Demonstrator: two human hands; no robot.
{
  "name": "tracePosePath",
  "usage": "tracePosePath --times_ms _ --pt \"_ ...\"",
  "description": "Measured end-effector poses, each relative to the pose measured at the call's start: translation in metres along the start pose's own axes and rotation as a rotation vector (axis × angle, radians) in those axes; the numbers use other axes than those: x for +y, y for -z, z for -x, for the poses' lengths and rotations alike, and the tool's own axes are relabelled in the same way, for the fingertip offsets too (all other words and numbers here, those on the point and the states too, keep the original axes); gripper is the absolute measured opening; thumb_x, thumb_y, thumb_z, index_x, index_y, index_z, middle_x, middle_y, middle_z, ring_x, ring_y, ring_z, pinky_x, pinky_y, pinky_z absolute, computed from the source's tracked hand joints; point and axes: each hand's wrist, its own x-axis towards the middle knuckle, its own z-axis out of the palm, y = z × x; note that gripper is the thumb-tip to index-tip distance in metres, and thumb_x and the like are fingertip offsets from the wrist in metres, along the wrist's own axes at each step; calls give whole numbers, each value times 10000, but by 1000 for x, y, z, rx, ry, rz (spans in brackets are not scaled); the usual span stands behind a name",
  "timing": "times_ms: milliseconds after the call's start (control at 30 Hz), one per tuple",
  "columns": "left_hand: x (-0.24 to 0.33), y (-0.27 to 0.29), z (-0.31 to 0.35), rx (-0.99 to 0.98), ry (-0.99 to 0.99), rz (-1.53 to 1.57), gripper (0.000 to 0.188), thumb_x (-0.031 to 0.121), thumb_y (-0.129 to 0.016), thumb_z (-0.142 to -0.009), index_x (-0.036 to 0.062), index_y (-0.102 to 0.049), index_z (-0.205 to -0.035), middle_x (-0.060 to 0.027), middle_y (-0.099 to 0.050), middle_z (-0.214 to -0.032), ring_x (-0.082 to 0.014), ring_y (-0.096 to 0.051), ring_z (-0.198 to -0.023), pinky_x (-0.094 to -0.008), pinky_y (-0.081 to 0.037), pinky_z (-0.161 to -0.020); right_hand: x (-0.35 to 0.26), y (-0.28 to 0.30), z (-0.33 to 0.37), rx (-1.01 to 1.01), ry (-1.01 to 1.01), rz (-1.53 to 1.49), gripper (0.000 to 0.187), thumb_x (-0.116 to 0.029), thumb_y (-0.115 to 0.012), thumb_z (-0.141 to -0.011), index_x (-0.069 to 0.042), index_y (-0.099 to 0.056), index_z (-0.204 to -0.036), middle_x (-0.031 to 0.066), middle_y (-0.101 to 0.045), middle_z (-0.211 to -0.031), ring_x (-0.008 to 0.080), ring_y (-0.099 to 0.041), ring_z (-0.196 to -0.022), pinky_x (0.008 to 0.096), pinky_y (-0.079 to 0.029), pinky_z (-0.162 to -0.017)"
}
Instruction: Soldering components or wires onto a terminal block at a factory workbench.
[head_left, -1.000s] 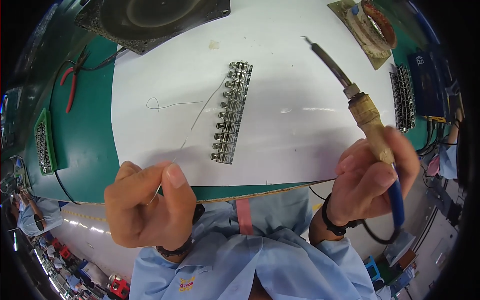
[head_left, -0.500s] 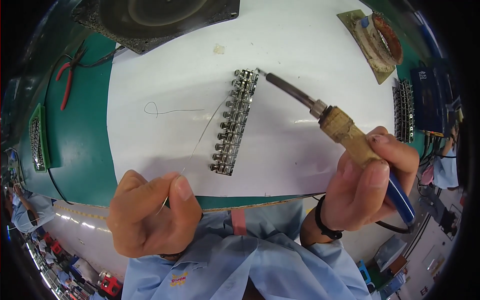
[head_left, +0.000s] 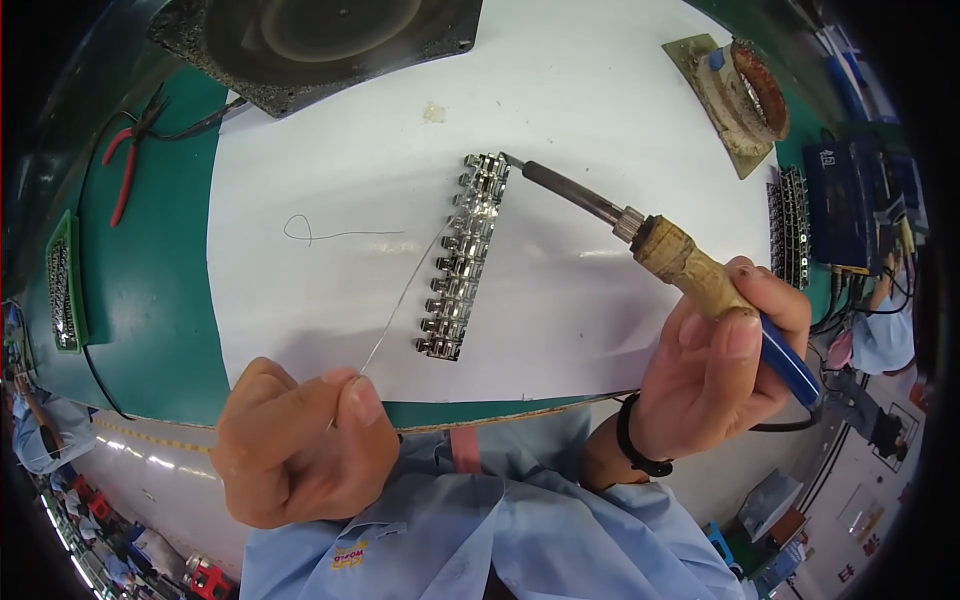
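Observation:
My left hand (head_left: pixel 310 440) pinches a thin solder wire (head_left: pixel 392 318) between thumb and forefinger. The wire's far end reaches the left side of a row of shiny metal connectors (head_left: pixel 463 265) lying on white paper (head_left: pixel 560 330). In my right hand (head_left: pixel 715 370) is a soldering iron (head_left: pixel 685 255), gripped by its cork-coloured sleeve and blue handle. Its tip meets the upper end of the connector row, at the right side; whether it touches is hard to tell. A looped bit of loose wire (head_left: pixel 345 234) lies left of the row.
A dark square fan-like unit (head_left: pixel 300 50) stands at the back left. Red-handled pliers (head_left: pixel 125 175) and a green tray of parts (head_left: pixel 65 290) lie on the green mat (head_left: pixel 150 290). Back right are a crusty round holder (head_left: pixel 745 95), more connector rows (head_left: pixel 790 230) and a blue box (head_left: pixel 850 205).
The iron's tip has come a little down and left relative to the connector row's top end. The whole view has shifted slightly. Both hands keep their grips.

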Motion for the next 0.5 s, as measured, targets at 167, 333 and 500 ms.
tracePosePath --times_ms 167,333,500 --pt "-4 1 -1 10 21 0 196 -66 -714 -637 -17 -564 -753 -51 -590 -621 -84 -258 -388 -252 -164 -389 -2 -5 -1 42 -102 -6 272 -185 -619 -858 57 -540 -954 52 -517 -600 66 -428 -466 186 -323 -452" --pt "6 -9 -4 36 97 -1 162 -47 -694 -686 -32 -554 -764 -42 -528 -589 -87 -296 -425 -250 -182 -408 -14 15 -7 52 -73 -60 258 -128 -516 -917 84 -516 -1065 104 -522 -734 74 -415 -564 186 -293 -456" --pt "17 -4 5 176 522 9 83 3 -607 -864 -36 -537 -844 -91 -538 -817 -136 -485 -730 -248 -405 -659 -3 71 -41 289 296 105 252 -156 -531 -922 52 -535 -1064 79 -516 -716 65 -410 -545 182 -284 -430"
